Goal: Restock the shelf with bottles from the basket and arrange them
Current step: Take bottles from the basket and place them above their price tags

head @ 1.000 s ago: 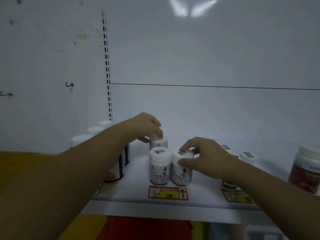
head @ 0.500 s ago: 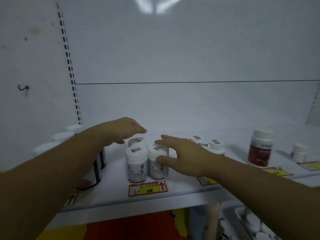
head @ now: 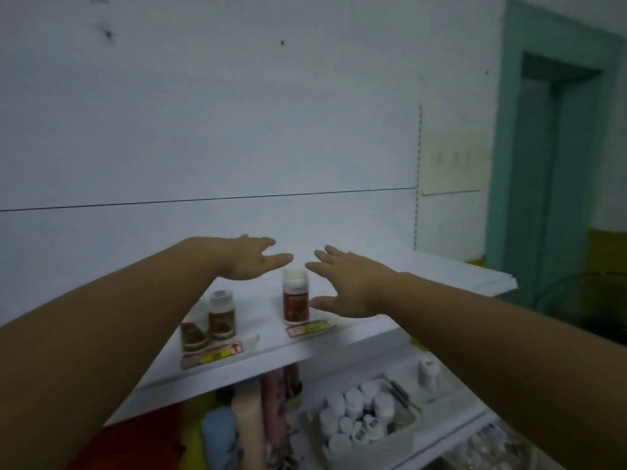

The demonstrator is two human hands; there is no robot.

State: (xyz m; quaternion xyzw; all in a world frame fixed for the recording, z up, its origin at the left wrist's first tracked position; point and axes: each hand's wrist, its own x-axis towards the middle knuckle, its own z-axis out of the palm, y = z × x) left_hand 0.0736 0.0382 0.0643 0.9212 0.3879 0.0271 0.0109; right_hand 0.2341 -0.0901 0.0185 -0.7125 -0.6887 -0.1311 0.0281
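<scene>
On the white shelf (head: 390, 276) a red-labelled bottle (head: 296, 297) stands upright at the front edge, above a price tag (head: 310, 329). Both hands hover over it with fingers spread and empty: the left hand (head: 252, 261) above and to its left, the right hand (head: 349, 286) just beside it on the right, neither clearly touching. To move this bottle well, I judge the right hand should close round the body below the cap and slide it upright, so it does not tip off the edge. Two brown-labelled bottles (head: 222, 315) stand close together further left, partly hidden by the left forearm. Below the shelf a pale basket (head: 402, 432) holds a cluster of white-capped bottles (head: 356, 410); the blur probably hides their labels, so their kind is unclear
</scene>
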